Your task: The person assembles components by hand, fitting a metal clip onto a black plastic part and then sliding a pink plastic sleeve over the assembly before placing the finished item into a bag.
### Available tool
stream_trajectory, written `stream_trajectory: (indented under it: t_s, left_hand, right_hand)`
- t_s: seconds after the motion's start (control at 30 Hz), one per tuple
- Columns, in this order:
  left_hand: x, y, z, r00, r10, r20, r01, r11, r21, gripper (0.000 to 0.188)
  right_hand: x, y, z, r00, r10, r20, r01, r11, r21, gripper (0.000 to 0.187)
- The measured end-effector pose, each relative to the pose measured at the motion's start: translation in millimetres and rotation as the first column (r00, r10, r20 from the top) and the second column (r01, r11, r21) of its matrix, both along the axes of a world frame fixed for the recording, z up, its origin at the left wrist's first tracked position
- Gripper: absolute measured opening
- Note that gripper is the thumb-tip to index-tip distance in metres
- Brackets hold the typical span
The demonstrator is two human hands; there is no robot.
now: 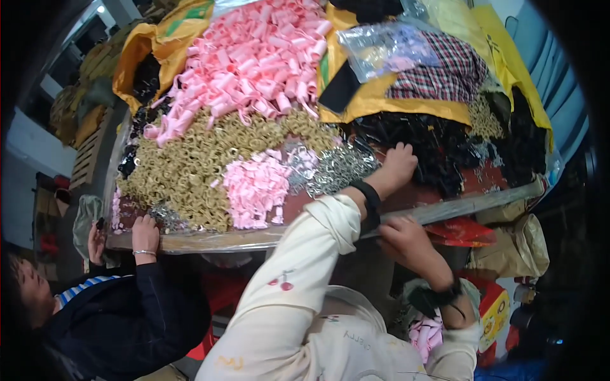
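My left hand [399, 165] reaches across the table to the edge of a heap of black pieces [416, 140], just right of a pile of silver metal hooks or rings [343, 168]. Its fingers are curled together and point down; what they hold, if anything, is hidden. Below it, at the table's front edge, my right hand [408, 244] is closed with bent fingers. I cannot make out anything in its grip. Each of my wrists has a dark band. Left of the metal pile lies a heap of small pink pieces [256, 190].
Pink curved plastic parts [260, 57] and tan rings [184, 165] cover much of the table [438, 209]. A co-worker's hand [145, 236] rests at the left front edge. A yellow sack [394, 95] lies behind. A bag with pink pieces [426, 333] is beside my right forearm.
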State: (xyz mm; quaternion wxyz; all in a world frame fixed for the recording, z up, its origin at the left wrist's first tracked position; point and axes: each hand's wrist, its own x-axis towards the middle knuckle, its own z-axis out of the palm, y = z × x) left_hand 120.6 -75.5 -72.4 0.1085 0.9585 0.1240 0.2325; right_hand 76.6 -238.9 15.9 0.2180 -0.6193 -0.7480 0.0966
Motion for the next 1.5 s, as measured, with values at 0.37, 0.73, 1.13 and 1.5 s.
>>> stream_trajectory:
  t_s: [0.37, 0.73, 1.13, 1.5]
  left_hand:
    - [4, 27, 99, 0.800, -0.440, -0.408, 0.402, 0.898, -0.180, 0.031]
    - [-82, 64, 125, 0.984, -0.156, -0.089, 0.109, 0.913, -0.393, 0.034]
    - [-280, 63, 109, 0.927, 0.283, -0.245, -0.288, 0.122, -0.950, 0.026]
    - [-298, 31, 69, 0.847, 0.530, 0.041, 0.157, -0.176, -0.972, 0.015]
  right_hand:
    - [-9, 102, -74, 0.952, 0.114, -0.286, -0.053, 0.976, 0.213, 0.039]
    - [-41, 160, -80, 0.928, 0.319, -0.194, -0.276, 0.936, 0.218, 0.014]
    - [-81, 162, -85, 0.975, 0.117, 0.187, -0.105, 0.992, -0.070, 0.008]
    - [-80, 176, -36, 0.451, -0.046, -0.891, -0.354, 0.907, -0.226, 0.015]
